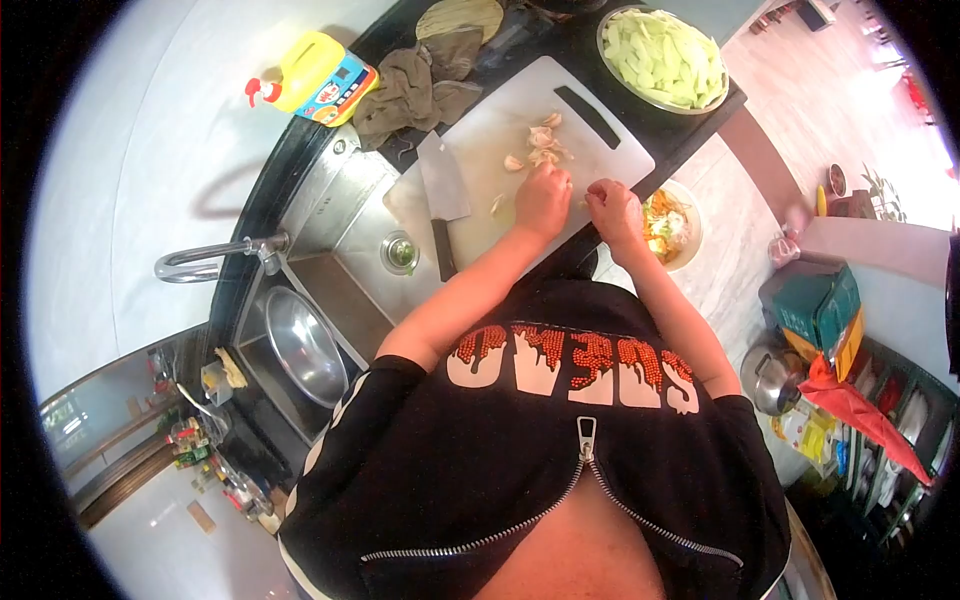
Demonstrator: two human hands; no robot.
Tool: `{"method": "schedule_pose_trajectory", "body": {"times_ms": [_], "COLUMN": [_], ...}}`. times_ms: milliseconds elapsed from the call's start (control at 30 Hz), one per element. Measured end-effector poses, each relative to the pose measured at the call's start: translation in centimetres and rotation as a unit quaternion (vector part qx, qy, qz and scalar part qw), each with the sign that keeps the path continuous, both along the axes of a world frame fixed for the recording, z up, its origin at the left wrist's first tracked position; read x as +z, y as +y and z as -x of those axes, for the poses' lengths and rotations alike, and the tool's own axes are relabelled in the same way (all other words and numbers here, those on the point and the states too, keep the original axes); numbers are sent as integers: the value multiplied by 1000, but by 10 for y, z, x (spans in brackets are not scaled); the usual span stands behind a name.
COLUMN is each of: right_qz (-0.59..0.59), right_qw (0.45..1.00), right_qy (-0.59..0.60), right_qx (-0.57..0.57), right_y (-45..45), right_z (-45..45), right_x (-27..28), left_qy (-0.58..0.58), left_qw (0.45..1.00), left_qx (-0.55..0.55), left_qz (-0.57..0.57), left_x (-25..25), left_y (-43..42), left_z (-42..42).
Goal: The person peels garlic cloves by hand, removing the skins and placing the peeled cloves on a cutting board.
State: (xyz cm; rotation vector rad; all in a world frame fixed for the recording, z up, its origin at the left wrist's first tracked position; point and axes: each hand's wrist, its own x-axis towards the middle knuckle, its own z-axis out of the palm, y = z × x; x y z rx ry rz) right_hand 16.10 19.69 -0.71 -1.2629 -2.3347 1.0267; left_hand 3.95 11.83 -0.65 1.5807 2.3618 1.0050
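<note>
Garlic cloves (542, 138) lie on the cutting board (495, 118); likely light, firm, papery-skinned; best pinched mid-body; left hand (543, 202) beside them, right hand (617, 213) apart; fingers curled, any grip cannot be told.

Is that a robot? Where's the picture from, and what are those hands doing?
No robot here! These are a person's bare hands. There is just one picture, from a camera on their head, looking down past their black top.

On the white cutting board lie garlic cloves and a cleaver. Beyond it, a bowl holds pale green slices. The sink is to the left.

The left hand is right by the garlic; the right hand is near the board's edge, its fingers pinched together. Anything held is too small to make out.
</note>
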Motion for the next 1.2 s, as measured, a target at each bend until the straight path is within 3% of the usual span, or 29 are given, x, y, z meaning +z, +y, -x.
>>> {"method": "schedule_pose_trajectory", "body": {"times_ms": [167,267,333,400,500,900,1200], "right_qz": [7,35,66,109,160,131,149], "right_qw": [1000,999,996,989,981,982,984], "right_qy": [16,40,66,102,114,133,94], "right_qx": [8,12,8,1,-4,15,9], "right_y": [-2,-2,-3,-5,-7,-12,-10], "right_z": [0,1,3,7,14,22,23], "right_x": [1,7,11,14,23,23,25], "left_qy": [17,-132,-405,-613,-704,-753,-685], "left_qw": [998,990,909,785,705,651,724], "left_qx": [17,31,73,82,86,84,80], "left_qz": [64,43,65,42,4,-47,-28], "left_x": [-13,-7,4,7,6,-2,8], "left_y": [8,5,3,-3,-12,-18,-18], "left_z": [7,14,21,30,34,22,18]}}
